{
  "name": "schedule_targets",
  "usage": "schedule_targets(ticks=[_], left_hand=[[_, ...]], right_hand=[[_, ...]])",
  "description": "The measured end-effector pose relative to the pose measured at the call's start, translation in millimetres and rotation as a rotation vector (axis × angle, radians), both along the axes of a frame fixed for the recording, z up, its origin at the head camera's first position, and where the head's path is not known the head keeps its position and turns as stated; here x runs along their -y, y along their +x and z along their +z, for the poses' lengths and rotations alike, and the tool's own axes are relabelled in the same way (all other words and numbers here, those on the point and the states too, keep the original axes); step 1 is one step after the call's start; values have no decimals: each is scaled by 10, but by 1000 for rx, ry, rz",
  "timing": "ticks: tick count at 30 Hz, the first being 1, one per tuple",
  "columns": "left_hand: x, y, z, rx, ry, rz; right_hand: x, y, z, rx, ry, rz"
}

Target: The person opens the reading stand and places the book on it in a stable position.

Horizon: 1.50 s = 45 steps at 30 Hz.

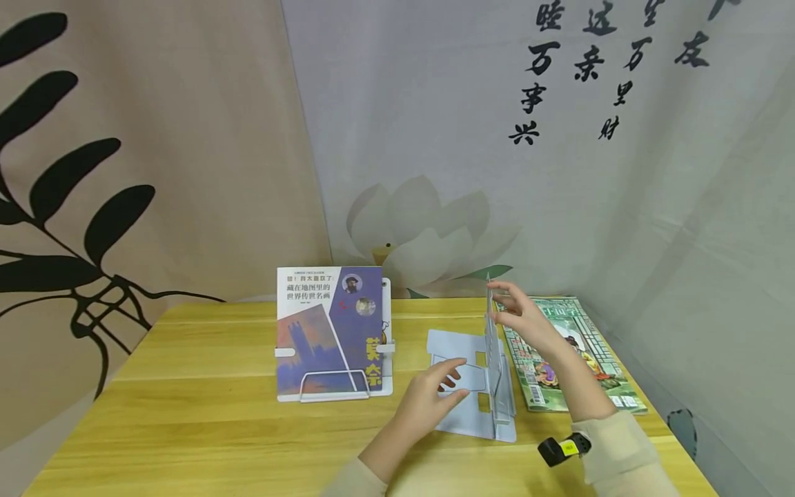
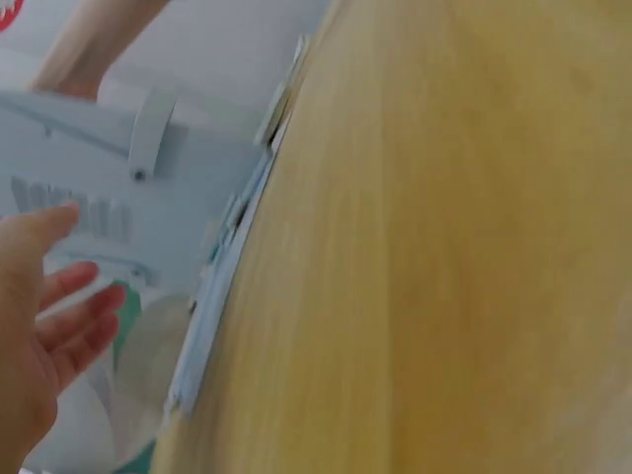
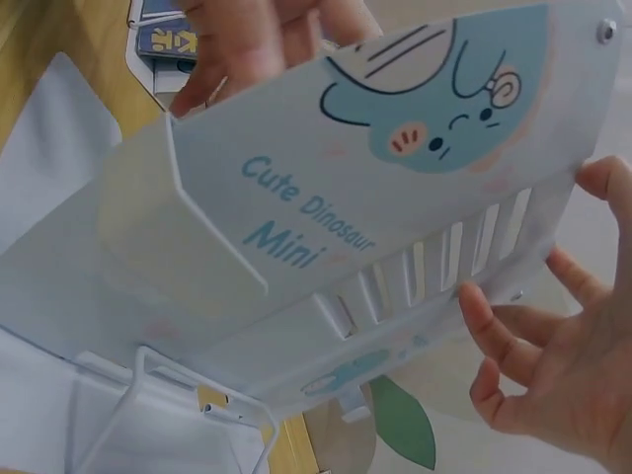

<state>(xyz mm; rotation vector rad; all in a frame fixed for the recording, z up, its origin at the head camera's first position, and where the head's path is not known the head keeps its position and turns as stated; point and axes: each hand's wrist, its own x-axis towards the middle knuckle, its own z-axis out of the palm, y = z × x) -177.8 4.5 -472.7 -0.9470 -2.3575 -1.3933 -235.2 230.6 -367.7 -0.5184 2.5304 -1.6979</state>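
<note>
A pale metal book stand (image 1: 470,421) has its base plate on the table and its hinged panel upright. Printed on the panel (image 3: 434,178), in the right wrist view, are a blue dinosaur and "Cute Dinosaur Mini". My right hand (image 1: 526,323) holds the panel's far edge with its fingertips, near the slots in the right wrist view. On the panel's other side, my left hand (image 1: 428,395) hovers over the base plate, fingers spread and slightly bent. That hand (image 2: 44,321) looks empty in the left wrist view; whether it touches the panel I cannot tell.
Left of the stand, a purple and white book (image 1: 329,324) leans on another white stand with a wire rest (image 1: 335,399). A green illustrated magazine (image 1: 611,379) lies right of the panel, partly beneath the right forearm. Behind the wooden table (image 1: 205,400) hangs a printed cloth (image 1: 422,103).
</note>
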Motion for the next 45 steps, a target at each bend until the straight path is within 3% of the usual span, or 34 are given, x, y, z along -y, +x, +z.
schedule_targets(ticks=[6,13,21,31,37,45], left_hand=[[51,-128,-123,64,-60,44],[37,-195,-292,131,-112,27],[36,-228,-376,84,-175,47],[-32,-213,-370,3,-271,98],[-61,-208,-353,-14,-313,150],[-72,-213,-372,-24,-324,162]], right_hand=[[-52,-6,-12,6,3,43],[-109,-26,-46,0,-5,92],[-145,-45,-55,-2,-31,132],[-172,-29,-77,9,-63,122],[-175,-28,-107,16,-74,114],[-157,-27,-115,18,-70,100]])
